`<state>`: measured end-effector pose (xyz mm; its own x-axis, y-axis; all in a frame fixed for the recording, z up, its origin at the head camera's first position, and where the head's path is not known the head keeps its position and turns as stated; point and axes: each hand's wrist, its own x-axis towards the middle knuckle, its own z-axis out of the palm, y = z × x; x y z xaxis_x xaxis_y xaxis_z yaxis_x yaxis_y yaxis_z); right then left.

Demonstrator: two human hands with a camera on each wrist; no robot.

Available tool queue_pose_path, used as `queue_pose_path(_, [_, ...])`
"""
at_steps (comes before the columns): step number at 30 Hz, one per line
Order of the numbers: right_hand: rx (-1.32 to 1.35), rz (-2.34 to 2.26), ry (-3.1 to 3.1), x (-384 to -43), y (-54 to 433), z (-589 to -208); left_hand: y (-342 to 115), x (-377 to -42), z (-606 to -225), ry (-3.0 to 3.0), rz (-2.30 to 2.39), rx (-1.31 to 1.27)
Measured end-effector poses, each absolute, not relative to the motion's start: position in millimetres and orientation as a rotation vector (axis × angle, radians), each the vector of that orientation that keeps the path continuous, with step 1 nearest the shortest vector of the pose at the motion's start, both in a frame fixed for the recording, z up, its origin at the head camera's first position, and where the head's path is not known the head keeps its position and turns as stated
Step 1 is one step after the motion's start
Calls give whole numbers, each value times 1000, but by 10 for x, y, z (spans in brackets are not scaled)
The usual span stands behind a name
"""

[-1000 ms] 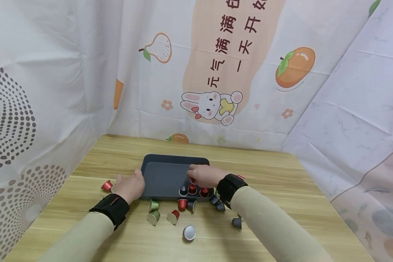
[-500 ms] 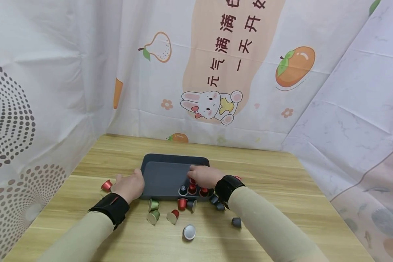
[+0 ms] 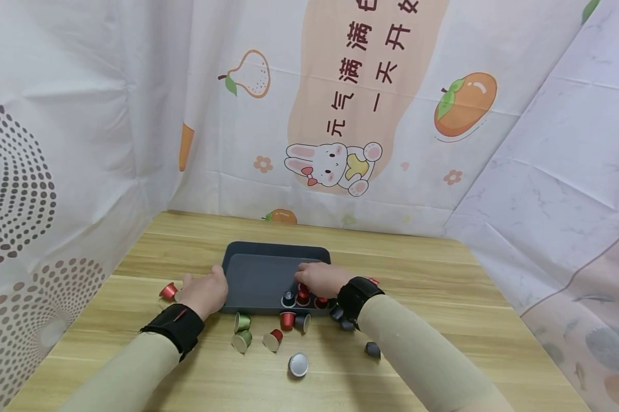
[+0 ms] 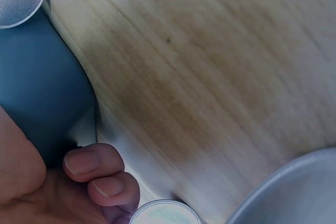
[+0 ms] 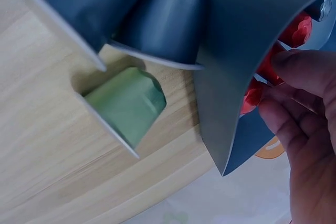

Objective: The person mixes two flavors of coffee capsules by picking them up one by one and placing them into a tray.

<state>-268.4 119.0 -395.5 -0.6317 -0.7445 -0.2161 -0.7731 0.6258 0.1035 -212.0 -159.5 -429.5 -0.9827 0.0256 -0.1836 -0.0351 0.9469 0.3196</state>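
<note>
My left hand (image 3: 202, 293) holds the left edge of a dark grey tray (image 3: 257, 280). In the left wrist view its fingers (image 4: 107, 177) curl close to the tray's wall, and the thumb covers part of the grip. Over the tray's right end, my right hand (image 3: 319, 278) pinches a red coffee capsule (image 5: 269, 67) between thumb and fingertips. Right by it, in the near right part of the tray, stand a black capsule (image 3: 288, 298), a red capsule (image 3: 303, 297) and another red one (image 3: 321, 303). The right hand partly hides the capsules there.
Several loose capsules lie before the tray: green ones (image 3: 242, 341), red ones (image 3: 273, 340), a dark one (image 3: 302, 323) and one showing its silver lid (image 3: 299, 365). Dark capsules (image 5: 163, 22) and a green capsule (image 5: 127, 106) lie outside its right end. Left of my left hand is a red capsule (image 3: 168, 291).
My right hand has dipped very slightly in the tray, and its forearm has shifted a little left. The left hand and the loose capsules stay where they were.
</note>
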Motion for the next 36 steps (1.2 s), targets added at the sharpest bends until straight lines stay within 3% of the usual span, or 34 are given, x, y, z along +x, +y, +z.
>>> queue_pose_path(15, [-1497, 255, 2762, -2665, 1330, -3943, -1592, -2113, -4287, 2908, 506, -13])
queue_pose_path(36, [-1496, 160, 2776, -2503, 1684, -3723, -1604, -2117, -4303, 2934, 464, 29])
